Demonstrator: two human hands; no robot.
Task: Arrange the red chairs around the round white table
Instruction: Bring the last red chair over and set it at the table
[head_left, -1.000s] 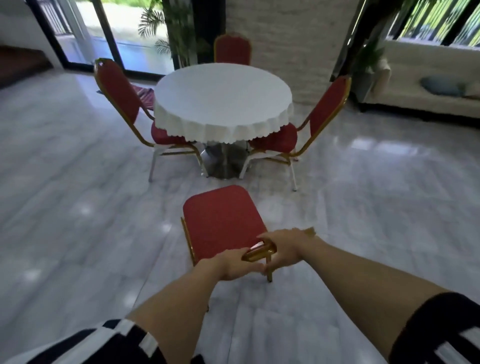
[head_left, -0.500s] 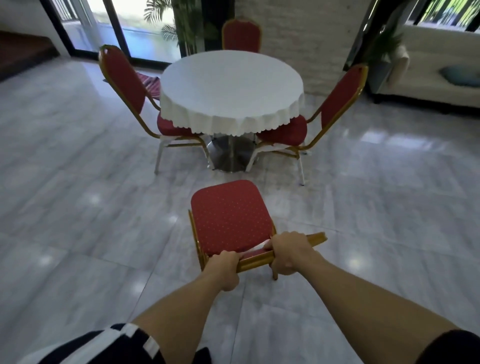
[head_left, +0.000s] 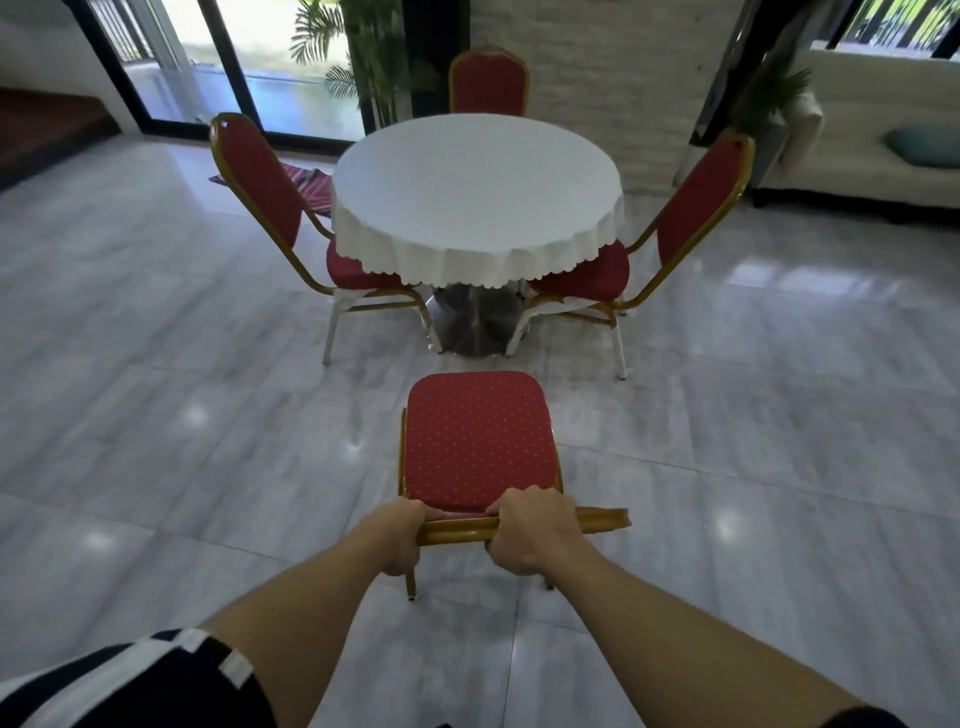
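Note:
A round table under a white cloth (head_left: 478, 192) stands ahead on a metal pedestal. Three red chairs with gold frames sit at it: one on the left (head_left: 260, 192), one on the right (head_left: 696, 208), one at the far side (head_left: 488, 83). A fourth red chair (head_left: 478, 436) stands on the floor in front of me, its seat facing the table, a short gap away from it. My left hand (head_left: 400, 535) and my right hand (head_left: 535, 530) both grip the gold top rail of its backrest, side by side.
Glossy grey marble floor (head_left: 156, 415) spreads on both sides. A cream sofa (head_left: 883, 140) with a blue cushion stands at the right, potted palms (head_left: 363, 57) and glass doors at the back, a striped rug (head_left: 311, 182) behind the left chair.
My hands went from reaching at the backrest to gripping its top rail. The chair and I have moved closer to the table, and the chair now faces it squarely.

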